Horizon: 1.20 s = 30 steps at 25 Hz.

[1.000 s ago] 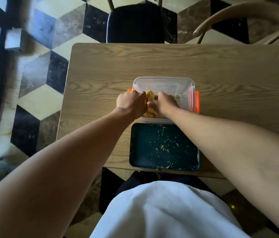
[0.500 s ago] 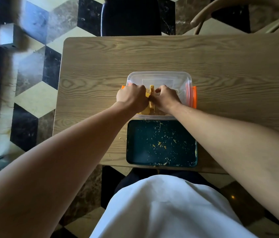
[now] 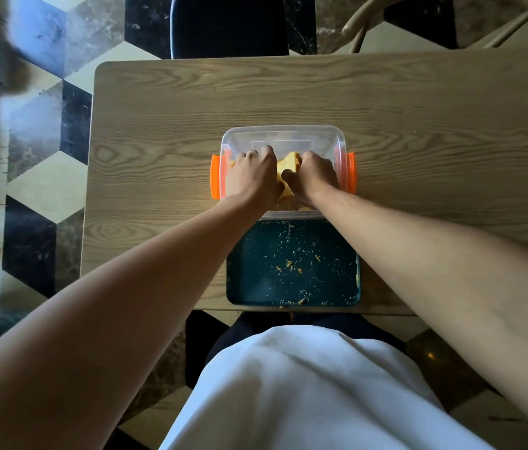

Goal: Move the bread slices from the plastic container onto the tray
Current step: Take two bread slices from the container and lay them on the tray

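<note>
A clear plastic container [image 3: 288,133] with orange side clips stands at the table's middle. Inside it, yellow bread slices [image 3: 288,161] show between my two hands. My left hand [image 3: 251,175] presses on the slices from the left and my right hand [image 3: 316,173] from the right, both with fingers curled around them. Most of the bread is hidden under my hands. Just in front of the container lies a dark teal tray [image 3: 292,287] at the table's near edge, holding only scattered crumbs.
The wooden table [image 3: 418,141] reaches far to the right and back. A dark chair [image 3: 228,24] stands behind its far edge and a curved wooden chair [image 3: 369,17] at the back right. Tiled floor lies to the left.
The view has shifted, so the container and tray sit lower in frame. Both hands stay in the container; the bread between them shows more of its flat face than before.
</note>
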Each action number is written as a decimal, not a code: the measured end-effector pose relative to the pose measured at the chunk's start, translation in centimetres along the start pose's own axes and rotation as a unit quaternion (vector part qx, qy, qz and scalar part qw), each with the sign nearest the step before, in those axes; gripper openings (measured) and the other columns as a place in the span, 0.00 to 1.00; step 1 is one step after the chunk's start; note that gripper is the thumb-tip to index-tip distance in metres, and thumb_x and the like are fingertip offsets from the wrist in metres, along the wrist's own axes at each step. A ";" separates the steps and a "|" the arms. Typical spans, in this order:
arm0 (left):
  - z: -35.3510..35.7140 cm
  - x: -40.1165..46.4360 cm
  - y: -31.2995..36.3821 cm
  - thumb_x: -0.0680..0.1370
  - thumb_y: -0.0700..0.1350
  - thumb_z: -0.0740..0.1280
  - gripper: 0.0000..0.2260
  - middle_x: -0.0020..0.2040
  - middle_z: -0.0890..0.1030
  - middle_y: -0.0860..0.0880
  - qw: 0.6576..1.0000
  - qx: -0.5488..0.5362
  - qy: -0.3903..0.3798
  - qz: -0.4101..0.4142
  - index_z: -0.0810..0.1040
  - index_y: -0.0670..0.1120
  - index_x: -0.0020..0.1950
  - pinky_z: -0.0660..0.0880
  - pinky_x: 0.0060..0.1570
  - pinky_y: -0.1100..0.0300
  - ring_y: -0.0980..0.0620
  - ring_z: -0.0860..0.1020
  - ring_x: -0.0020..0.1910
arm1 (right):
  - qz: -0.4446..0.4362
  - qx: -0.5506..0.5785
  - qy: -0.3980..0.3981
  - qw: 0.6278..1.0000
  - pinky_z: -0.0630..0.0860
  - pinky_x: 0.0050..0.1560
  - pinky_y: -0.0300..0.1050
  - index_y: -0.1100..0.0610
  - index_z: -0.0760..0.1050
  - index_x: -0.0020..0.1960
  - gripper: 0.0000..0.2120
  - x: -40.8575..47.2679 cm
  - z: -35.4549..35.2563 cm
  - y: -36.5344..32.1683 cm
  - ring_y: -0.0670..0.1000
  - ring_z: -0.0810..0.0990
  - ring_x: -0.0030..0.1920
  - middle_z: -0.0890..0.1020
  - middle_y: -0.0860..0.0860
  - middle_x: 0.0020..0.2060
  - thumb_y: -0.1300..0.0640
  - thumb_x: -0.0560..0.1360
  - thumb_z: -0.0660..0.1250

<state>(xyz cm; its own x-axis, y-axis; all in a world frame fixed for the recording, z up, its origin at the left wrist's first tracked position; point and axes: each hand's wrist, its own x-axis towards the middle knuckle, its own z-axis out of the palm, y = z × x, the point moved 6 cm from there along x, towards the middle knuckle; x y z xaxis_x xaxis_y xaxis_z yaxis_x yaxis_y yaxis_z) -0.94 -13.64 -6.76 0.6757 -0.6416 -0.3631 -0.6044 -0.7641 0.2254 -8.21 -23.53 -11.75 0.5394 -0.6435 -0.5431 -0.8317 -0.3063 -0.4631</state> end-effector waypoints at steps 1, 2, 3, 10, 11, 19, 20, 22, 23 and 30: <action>0.1 0.1 0.0 0.72 0.40 0.71 0.15 0.49 0.80 0.39 1.000 -0.015 0.003 -0.008 0.70 0.40 0.55 0.65 0.35 0.53 0.40 0.77 0.48 | 0.003 -0.006 0.005 1.000 0.65 0.35 0.44 0.58 0.75 0.56 0.15 0.2 0.0 0.1 0.56 0.76 0.41 0.82 0.56 0.50 0.50 0.75 0.68; 0.2 0.1 0.0 0.72 0.39 0.72 0.17 0.49 0.80 0.39 0.999 -0.028 0.004 -0.019 0.70 0.40 0.56 0.65 0.35 0.53 0.40 0.77 0.47 | 0.007 -0.008 0.010 1.000 0.64 0.33 0.43 0.58 0.75 0.55 0.14 0.3 0.1 0.1 0.56 0.75 0.41 0.82 0.56 0.50 0.50 0.75 0.69; 0.3 0.2 0.0 0.71 0.39 0.72 0.18 0.50 0.80 0.39 0.999 -0.041 0.003 -0.029 0.69 0.40 0.57 0.65 0.35 0.53 0.41 0.76 0.46 | 0.010 -0.006 0.014 1.000 0.64 0.32 0.43 0.58 0.75 0.55 0.14 0.4 0.1 0.2 0.56 0.76 0.41 0.83 0.56 0.50 0.51 0.75 0.69; 1.7 0.5 -0.2 0.72 0.37 0.72 0.18 0.60 0.74 0.38 0.989 -0.107 -0.019 -0.101 0.73 0.38 0.59 0.68 0.41 0.54 0.38 0.78 0.51 | 0.024 0.003 0.046 0.999 0.68 0.40 0.46 0.59 0.75 0.55 0.17 0.6 0.3 0.2 0.57 0.75 0.42 0.83 0.58 0.52 0.51 0.72 0.72; 1.6 0.6 -0.3 0.72 0.36 0.71 0.17 0.59 0.74 0.38 0.989 -0.108 -0.016 -0.103 0.73 0.38 0.59 0.68 0.41 0.54 0.38 0.79 0.50 | 0.024 0.001 0.046 0.999 0.69 0.40 0.46 0.59 0.75 0.55 0.16 0.5 0.3 0.1 0.58 0.76 0.42 0.83 0.58 0.51 0.51 0.72 0.71; 1.8 0.9 0.1 0.75 0.34 0.64 0.07 0.49 0.81 0.38 0.998 -0.031 -0.010 -0.051 0.73 0.39 0.53 0.67 0.36 0.51 0.40 0.77 0.42 | 0.027 0.000 0.074 0.997 0.77 0.48 0.51 0.62 0.76 0.52 0.08 0.3 0.4 -0.3 0.59 0.81 0.51 0.82 0.59 0.52 0.60 0.77 0.62; 1.8 0.9 0.1 0.76 0.34 0.64 0.06 0.48 0.81 0.38 0.998 -0.031 -0.004 -0.047 0.74 0.39 0.52 0.67 0.36 0.52 0.39 0.78 0.42 | 0.033 0.013 0.078 0.996 0.76 0.47 0.50 0.62 0.76 0.52 0.09 0.2 0.3 -0.2 0.59 0.81 0.52 0.82 0.58 0.52 0.60 0.78 0.60; 1.5 0.8 0.1 0.75 0.35 0.64 0.05 0.47 0.81 0.38 0.998 -0.035 0.000 -0.043 0.73 0.42 0.48 0.67 0.35 0.52 0.39 0.78 0.41 | 0.019 0.001 0.081 0.997 0.73 0.45 0.49 0.62 0.76 0.53 0.09 0.2 0.1 -0.4 0.59 0.81 0.52 0.82 0.58 0.51 0.58 0.79 0.60; 1.2 0.8 0.1 0.74 0.35 0.65 0.05 0.47 0.81 0.39 0.998 -0.035 0.000 -0.044 0.72 0.43 0.47 0.67 0.35 0.53 0.41 0.75 0.39 | 0.005 -0.018 0.083 0.996 0.72 0.43 0.48 0.61 0.76 0.55 0.09 0.0 -0.2 -0.6 0.58 0.81 0.51 0.83 0.58 0.52 0.57 0.78 0.63; -4.2 0.0 -2.2 0.67 0.35 0.69 0.16 0.48 0.84 0.45 0.981 -0.160 0.091 -0.057 0.82 0.45 0.54 0.76 0.41 0.55 0.44 0.80 0.46 | -0.054 0.063 0.182 0.980 0.68 0.40 0.44 0.56 0.77 0.51 0.12 -3.5 -5.2 -1.8 0.54 0.79 0.43 0.84 0.53 0.46 0.51 0.72 0.68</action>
<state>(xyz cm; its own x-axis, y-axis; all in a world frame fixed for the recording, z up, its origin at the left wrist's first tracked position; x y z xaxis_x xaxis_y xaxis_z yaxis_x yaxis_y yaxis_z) 2.18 -12.27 -3.42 0.8135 -0.5291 -0.2416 -0.3765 -0.7956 0.4747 -9.25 -24.38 -5.37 0.5211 -0.8271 -0.2106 -0.7369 -0.3115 -0.5999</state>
